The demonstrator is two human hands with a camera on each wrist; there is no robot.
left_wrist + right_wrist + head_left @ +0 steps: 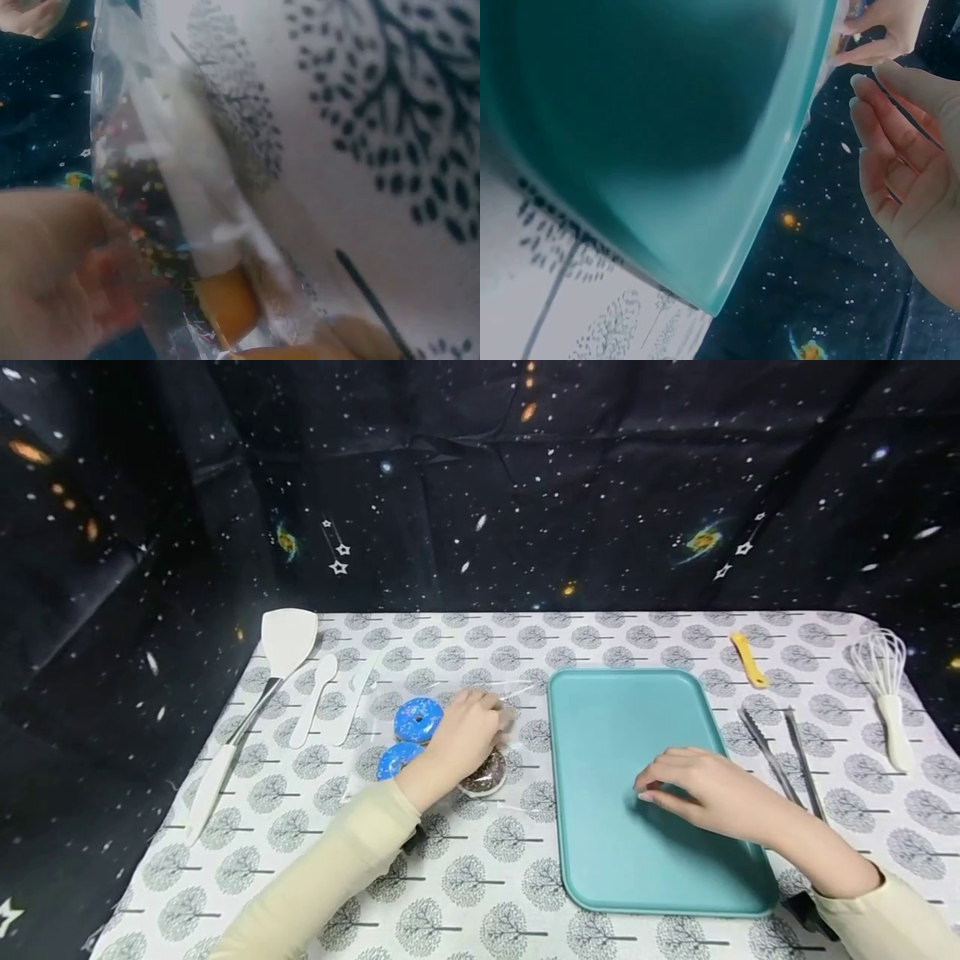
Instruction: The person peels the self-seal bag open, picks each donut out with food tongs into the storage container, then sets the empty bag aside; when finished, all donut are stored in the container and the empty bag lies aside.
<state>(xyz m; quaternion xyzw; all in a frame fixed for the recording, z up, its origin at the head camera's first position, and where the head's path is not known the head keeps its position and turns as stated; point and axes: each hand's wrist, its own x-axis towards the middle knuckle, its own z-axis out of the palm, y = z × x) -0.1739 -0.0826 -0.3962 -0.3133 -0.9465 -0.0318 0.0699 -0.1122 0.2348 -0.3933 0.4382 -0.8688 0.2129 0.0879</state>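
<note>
Step in hand, as judged: extraction of a doughnut from its clear wrapper. Left hand (pixel 459 737) reaching into the clear plastic bag (pixel 517 693), grip closed round the chocolate doughnut (pixel 486 774), which lies directly beneath the palm; confirmed in the left wrist view, with fingers (pixel 52 270) against sprinkled dark icing (pixel 142 217) behind film. Just outboard of that grip, on the far-left side, two blue-iced doughnuts (pixel 417 720) (pixel 397 758), also within the bag.

Right hand (pixel 705 789) resting inside the teal tray (pixel 600 710), fingers straight and relaxed, grip released, holding nothing. Tray otherwise bare: no doughnut yet in it. Bag: three doughnuts, as far as visible.

Next move, as judged: lifting the chocolate piece clear of the bag mouth without dragging the film along, then across toward the right grip's side; steadying of the tray or bag probably needed.

Beyond the right grip on the worktop (pixel 480 877): metal tongs (pixel 780 760), whisk (pixel 888 693), yellow tool (pixel 748 660). Beyond the left grip: white spatula (pixel 255 693), white spoon (pixel 315 697).
</note>
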